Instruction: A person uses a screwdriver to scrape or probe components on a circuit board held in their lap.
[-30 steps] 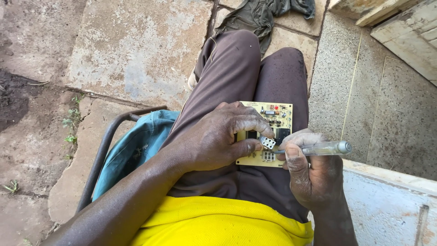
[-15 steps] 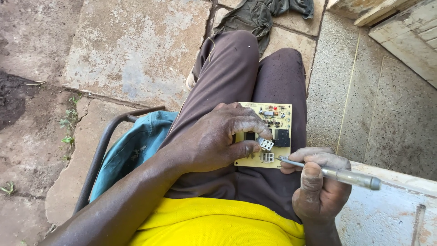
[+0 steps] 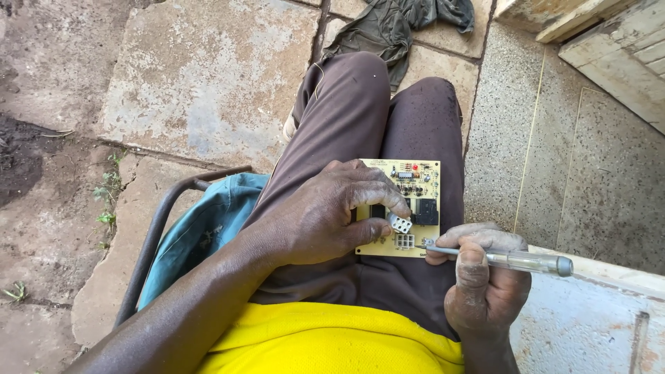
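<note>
A small yellow circuit board (image 3: 416, 181) rests on my lap, over brown trousers. My left hand (image 3: 331, 215) grips its left edge, with thumb and forefinger pinching a small white plastic connector (image 3: 400, 223) on the board. A second white connector (image 3: 404, 241) sits at the board's near edge. My right hand (image 3: 483, 284) holds a screwdriver (image 3: 516, 260) with a clear handle, lying level, its metal tip touching the board's near right corner beside that connector.
I sit on a chair with a dark metal frame (image 3: 154, 235) and teal fabric seat (image 3: 201, 232). Stone paving (image 3: 201, 76) lies ahead, a dark cloth (image 3: 391, 28) past my knees, wooden boards (image 3: 609, 34) at far right, a pale slab (image 3: 589, 325) by my right hand.
My right hand has dropped lower and turned the screwdriver from pointing up-right to lying level, its tip now at the board's near corner. My left hand keeps hold of the board.
</note>
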